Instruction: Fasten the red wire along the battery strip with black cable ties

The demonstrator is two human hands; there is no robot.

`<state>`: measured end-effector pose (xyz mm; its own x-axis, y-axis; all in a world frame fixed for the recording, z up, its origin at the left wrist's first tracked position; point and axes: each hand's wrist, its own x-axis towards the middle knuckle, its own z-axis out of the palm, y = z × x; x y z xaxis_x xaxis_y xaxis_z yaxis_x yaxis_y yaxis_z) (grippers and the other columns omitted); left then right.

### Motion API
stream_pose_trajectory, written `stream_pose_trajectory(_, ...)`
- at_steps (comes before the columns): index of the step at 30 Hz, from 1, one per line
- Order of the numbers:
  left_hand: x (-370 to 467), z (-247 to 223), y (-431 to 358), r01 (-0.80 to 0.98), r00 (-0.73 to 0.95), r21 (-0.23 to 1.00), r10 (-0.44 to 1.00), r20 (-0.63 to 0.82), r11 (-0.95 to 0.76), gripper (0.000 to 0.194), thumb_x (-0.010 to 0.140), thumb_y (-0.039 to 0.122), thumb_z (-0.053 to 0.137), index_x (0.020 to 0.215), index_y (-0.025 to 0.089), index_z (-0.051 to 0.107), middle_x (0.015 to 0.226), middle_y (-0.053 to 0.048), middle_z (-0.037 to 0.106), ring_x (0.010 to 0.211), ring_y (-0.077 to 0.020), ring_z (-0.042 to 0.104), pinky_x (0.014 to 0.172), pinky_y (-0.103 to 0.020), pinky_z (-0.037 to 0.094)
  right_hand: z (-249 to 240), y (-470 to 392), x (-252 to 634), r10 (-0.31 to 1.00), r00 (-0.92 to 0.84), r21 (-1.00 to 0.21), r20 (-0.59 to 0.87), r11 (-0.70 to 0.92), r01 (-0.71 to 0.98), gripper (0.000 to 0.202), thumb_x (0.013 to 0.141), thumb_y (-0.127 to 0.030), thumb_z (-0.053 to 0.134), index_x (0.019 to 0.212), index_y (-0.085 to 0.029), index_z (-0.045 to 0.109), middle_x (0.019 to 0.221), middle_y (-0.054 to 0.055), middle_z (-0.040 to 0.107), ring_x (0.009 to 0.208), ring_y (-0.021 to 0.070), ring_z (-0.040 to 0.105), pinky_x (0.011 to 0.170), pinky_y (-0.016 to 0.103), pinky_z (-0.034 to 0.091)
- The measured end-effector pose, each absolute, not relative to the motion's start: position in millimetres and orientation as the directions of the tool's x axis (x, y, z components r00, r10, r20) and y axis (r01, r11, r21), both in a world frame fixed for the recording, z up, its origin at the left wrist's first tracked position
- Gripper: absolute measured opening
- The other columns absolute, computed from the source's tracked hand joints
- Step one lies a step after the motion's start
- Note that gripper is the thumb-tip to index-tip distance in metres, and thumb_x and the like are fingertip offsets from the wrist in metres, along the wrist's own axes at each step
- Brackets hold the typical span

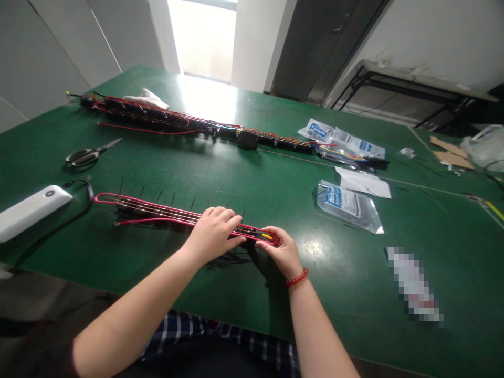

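Observation:
A long, narrow black assembly (136, 210) lies across the table in front of me, with a red cable (173, 210) running along it and looping at both ends. Thin black ties stick up along its far side. Across its right half lies my left hand (214, 233), fingers over the top and thumb on the near side, gripping it. My right hand (284, 252) is closed around the looped right end of the red cable, beside a small yellow piece (267, 236). A loose red cable end with a ring terminal (117, 223) lies at the left.
A longer wired assembly (205, 125) stretches across the back. Scissors (92, 155) and a white device with a black cord (35, 210) are at left. Loose black ties (228, 258) lie by my left hand. Plastic bags (350, 207), white paper (364, 182) and cardboard (452, 157) lie right.

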<state>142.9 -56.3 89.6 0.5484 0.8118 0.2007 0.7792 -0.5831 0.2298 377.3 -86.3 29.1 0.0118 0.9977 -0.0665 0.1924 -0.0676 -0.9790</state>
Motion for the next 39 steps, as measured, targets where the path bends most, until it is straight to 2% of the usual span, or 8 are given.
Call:
stream_pose_trajectory(4, 152.1, 71.4, -38.7, 0.735, 0.619, 0.281, 0.78, 0.094, -0.617, 0.049, 0.086, 0.054, 0.06, 0.125, 0.024, 0.059, 0.115, -0.009, 0.066, 0.103, -0.0259, 0.061, 0.089, -0.039, 0.046, 32.1, -87.2, 377.5, 0.999, 0.014, -0.979, -0.049, -0.051, 0.197, 0.044, 0.065, -0.039, 0.083, 0.1, -0.02, 0.066, 0.102, 0.006, 0.069, 0.095, 0.0206, 0.068, 0.089, 0.038, 0.057)
stream_pose_trajectory(6, 152.2, 62.9, -33.4, 0.717, 0.642, 0.311, 0.764, 0.055, -0.624, 0.043, 0.087, 0.051, 0.06, 0.123, 0.027, 0.061, 0.109, -0.007, 0.069, 0.099, -0.0241, 0.063, 0.086, -0.036, 0.048, 31.9, -87.5, 377.8, 0.999, 0.006, -0.981, -0.043, -0.044, 0.192, 0.044, 0.065, -0.04, 0.083, 0.101, -0.02, 0.067, 0.101, 0.006, 0.069, 0.095, 0.0202, 0.068, 0.089, 0.037, 0.058)
stream_pose_trajectory(9, 151.3, 57.4, -30.5, 0.699, 0.648, 0.354, 0.759, 0.054, -0.622, 0.036, 0.088, 0.05, 0.059, 0.116, 0.029, 0.065, 0.106, -0.004, 0.071, 0.099, -0.0228, 0.063, 0.085, -0.034, 0.049, 28.8, -87.4, 378.2, 0.999, -0.002, -0.982, -0.051, -0.05, 0.183, 0.045, 0.065, -0.039, 0.083, 0.102, -0.019, 0.066, 0.102, 0.007, 0.069, 0.096, 0.0202, 0.068, 0.089, 0.037, 0.058)
stream_pose_trajectory(16, 152.9, 57.2, -29.3, 0.717, 0.601, 0.406, 0.798, 0.052, -0.566, 0.033, 0.084, 0.051, 0.065, 0.111, 0.032, 0.07, 0.102, -0.001, 0.072, 0.093, -0.0206, 0.065, 0.08, -0.032, 0.049, 22.4, -88.5, 385.2, 0.997, -0.03, -0.979, -0.074, -0.067, 0.194, 0.053, 0.066, -0.036, 0.083, 0.112, -0.02, 0.062, 0.113, 0.009, 0.069, 0.102, 0.0222, 0.068, 0.092, 0.038, 0.057)
stream_pose_trajectory(20, 153.4, 57.8, -29.0, 0.718, 0.597, 0.41, 0.8, 0.05, -0.562, 0.034, 0.083, 0.052, 0.065, 0.11, 0.032, 0.07, 0.1, -0.002, 0.072, 0.091, -0.0203, 0.065, 0.077, -0.031, 0.049, 23.5, -92.5, 397.1, 0.991, -0.073, -0.979, -0.112, -0.098, 0.177, 0.056, 0.07, -0.037, 0.08, 0.121, -0.022, 0.06, 0.115, 0.008, 0.069, 0.099, 0.0205, 0.069, 0.091, 0.038, 0.057)
stream_pose_trajectory(27, 153.4, 58.9, -28.3, 0.723, 0.592, 0.42, 0.806, 0.033, -0.548, 0.034, 0.082, 0.053, 0.066, 0.11, 0.034, 0.07, 0.099, -0.001, 0.072, 0.09, -0.0202, 0.064, 0.076, -0.031, 0.049, 26.2, -93.4, 403.7, 0.984, -0.063, -0.981, -0.17, -0.162, 0.109, 0.053, 0.07, -0.037, 0.08, 0.118, -0.021, 0.065, 0.111, 0.008, 0.072, 0.095, 0.0196, 0.069, 0.092, 0.04, 0.057)
stream_pose_trajectory(30, 153.4, 57.4, -27.9, 0.725, 0.591, 0.419, 0.806, 0.029, -0.546, 0.035, 0.082, 0.054, 0.066, 0.11, 0.034, 0.07, 0.098, -0.002, 0.071, 0.089, -0.0202, 0.064, 0.076, -0.031, 0.048, 24.3, -94.1, 402.7, 0.987, -0.059, -0.981, -0.149, -0.14, 0.135, 0.054, 0.07, -0.038, 0.08, 0.119, -0.021, 0.065, 0.114, 0.008, 0.071, 0.096, 0.0205, 0.069, 0.091, 0.04, 0.057)
stream_pose_trajectory(39, 153.6, 58.5, -27.7, 0.727, 0.595, 0.418, 0.804, 0.015, -0.545, 0.036, 0.081, 0.054, 0.066, 0.111, 0.034, 0.07, 0.099, -0.001, 0.071, 0.089, -0.0204, 0.064, 0.076, -0.031, 0.048, 25.9, -96.4, 400.5, 0.999, -0.02, -0.96, -0.042, -0.035, 0.278, 0.035, 0.076, -0.04, 0.074, 0.107, -0.023, 0.07, 0.108, 0.007, 0.072, 0.094, 0.0211, 0.069, 0.087, 0.037, 0.057)
